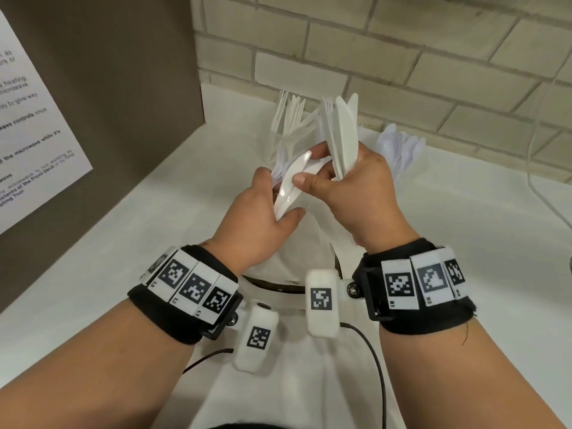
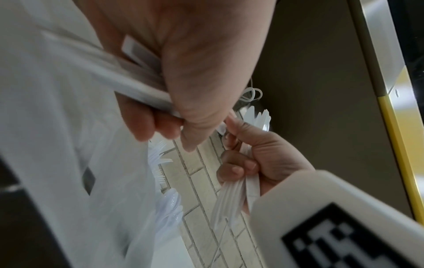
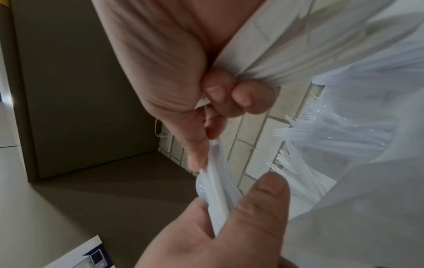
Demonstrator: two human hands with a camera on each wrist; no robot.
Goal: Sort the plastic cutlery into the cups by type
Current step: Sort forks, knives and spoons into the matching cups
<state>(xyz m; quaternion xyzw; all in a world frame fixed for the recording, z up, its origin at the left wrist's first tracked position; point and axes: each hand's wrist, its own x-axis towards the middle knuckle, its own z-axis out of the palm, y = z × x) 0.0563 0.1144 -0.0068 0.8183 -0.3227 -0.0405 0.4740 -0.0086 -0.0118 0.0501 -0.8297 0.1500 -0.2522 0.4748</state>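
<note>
My left hand (image 1: 278,193) pinches a small bundle of glossy white cutlery (image 1: 289,188) that looks like spoons; in the right wrist view this bundle (image 3: 216,190) sits between its thumb and fingers. My right hand (image 1: 328,168) grips an upright bunch of white knives (image 1: 343,134), and its thumb and forefinger touch the top of the left hand's bundle. Behind the hands a clear cup of forks (image 1: 288,125) stands by the wall. To its right is a cup of spoons (image 1: 399,147). The knife handles (image 2: 231,195) stick out below the right fist.
A white plastic bag (image 1: 294,261) over a dark-rimmed round container (image 1: 272,287) lies under my wrists on the white counter (image 1: 154,227). A brown panel with a paper notice (image 1: 34,119) stands left, a brick wall (image 1: 402,57) behind, and a white cable (image 1: 532,181) hangs right.
</note>
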